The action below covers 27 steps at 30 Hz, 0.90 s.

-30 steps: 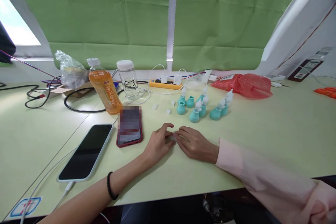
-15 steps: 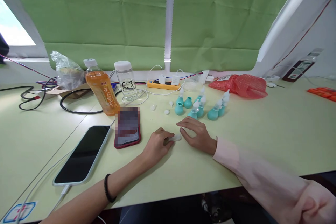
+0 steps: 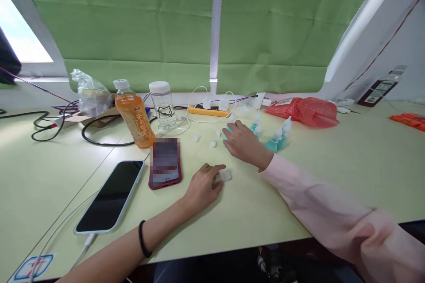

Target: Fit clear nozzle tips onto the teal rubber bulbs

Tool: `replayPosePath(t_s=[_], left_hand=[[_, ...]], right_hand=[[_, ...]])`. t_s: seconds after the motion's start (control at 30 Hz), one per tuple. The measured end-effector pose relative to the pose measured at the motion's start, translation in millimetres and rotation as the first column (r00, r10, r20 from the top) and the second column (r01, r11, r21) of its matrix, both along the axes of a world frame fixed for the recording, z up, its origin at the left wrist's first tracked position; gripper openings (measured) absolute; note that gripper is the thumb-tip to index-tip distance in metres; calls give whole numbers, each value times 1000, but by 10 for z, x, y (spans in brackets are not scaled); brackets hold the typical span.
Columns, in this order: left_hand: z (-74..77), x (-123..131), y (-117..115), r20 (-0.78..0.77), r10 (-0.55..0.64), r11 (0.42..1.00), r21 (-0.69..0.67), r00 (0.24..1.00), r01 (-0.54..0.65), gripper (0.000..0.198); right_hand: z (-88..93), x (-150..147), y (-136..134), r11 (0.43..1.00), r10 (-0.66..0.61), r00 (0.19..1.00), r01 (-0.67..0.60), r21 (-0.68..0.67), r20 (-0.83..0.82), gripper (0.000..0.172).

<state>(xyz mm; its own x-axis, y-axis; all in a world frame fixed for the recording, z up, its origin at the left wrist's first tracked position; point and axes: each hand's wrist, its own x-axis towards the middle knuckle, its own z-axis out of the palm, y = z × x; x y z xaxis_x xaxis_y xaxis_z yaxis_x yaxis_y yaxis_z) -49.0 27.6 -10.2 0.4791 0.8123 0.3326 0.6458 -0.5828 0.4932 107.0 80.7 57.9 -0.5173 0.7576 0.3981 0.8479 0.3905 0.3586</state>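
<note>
My left hand (image 3: 202, 189) rests on the table with its thumb and fingers closed around a small clear plastic piece (image 3: 226, 176), whose far end pokes out to the right. Farther back, my right hand (image 3: 245, 142) reaches over the cluster of teal rubber bulbs, its fingers curled around one teal bulb (image 3: 226, 132); most of that bulb is hidden by the fingers. To the right of this hand stand teal bulbs with translucent pointed nozzles (image 3: 272, 143). Other bulbs are partly covered by the hand.
Small loose translucent parts, among them a round cap (image 3: 213, 144), lie left of the bulbs. Two phones (image 3: 111, 196), an orange drink bottle (image 3: 135, 119) and a clear jar (image 3: 165, 108) stand or lie at left. Behind are a yellow power strip (image 3: 209, 111) and a red bubble-wrap bag (image 3: 305, 111).
My right hand has moved from beside the clear plastic piece back and up to the teal bulbs. The left hand stays in place with the plastic piece. The view has shifted slightly.
</note>
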Motion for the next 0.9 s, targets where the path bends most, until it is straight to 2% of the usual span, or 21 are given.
replayPosePath(t_s=[0.13,0.23,0.33,0.43,0.53,0.67,0.77,0.9], left_hand=[[44,6,-14,0,30,997,65,1000,-30,28],[68,4,-13,33,87,994,66,996,-89,23],[61,1,-5,83,108,993,29,991,-110,23],[47,-1,-3,210,123,992,10,970,-128,24],[61,4,-15,391,142,989,-22,909,-146,25],[94,19,-34,545,166,986,-103,822,-130,30],[98,26,-31,587,152,988,-114,795,-104,24],[93,19,-20,602,87,996,-69,794,-57,15]], right_hand=[[-156,-136,97,989,-99,991,108,-103,96,23],[-275,-126,167,979,-130,987,143,-146,96,31],[-316,-66,142,988,-26,1000,26,-149,-1,39],[-302,26,-12,982,115,975,-141,-127,-192,40],[-325,121,-226,957,184,889,-259,-130,-420,43],[-458,176,-413,878,219,700,-446,-177,-680,39],[-569,161,-425,855,238,635,-496,-151,-735,28],[-660,143,-377,808,231,619,-552,-207,-750,34]])
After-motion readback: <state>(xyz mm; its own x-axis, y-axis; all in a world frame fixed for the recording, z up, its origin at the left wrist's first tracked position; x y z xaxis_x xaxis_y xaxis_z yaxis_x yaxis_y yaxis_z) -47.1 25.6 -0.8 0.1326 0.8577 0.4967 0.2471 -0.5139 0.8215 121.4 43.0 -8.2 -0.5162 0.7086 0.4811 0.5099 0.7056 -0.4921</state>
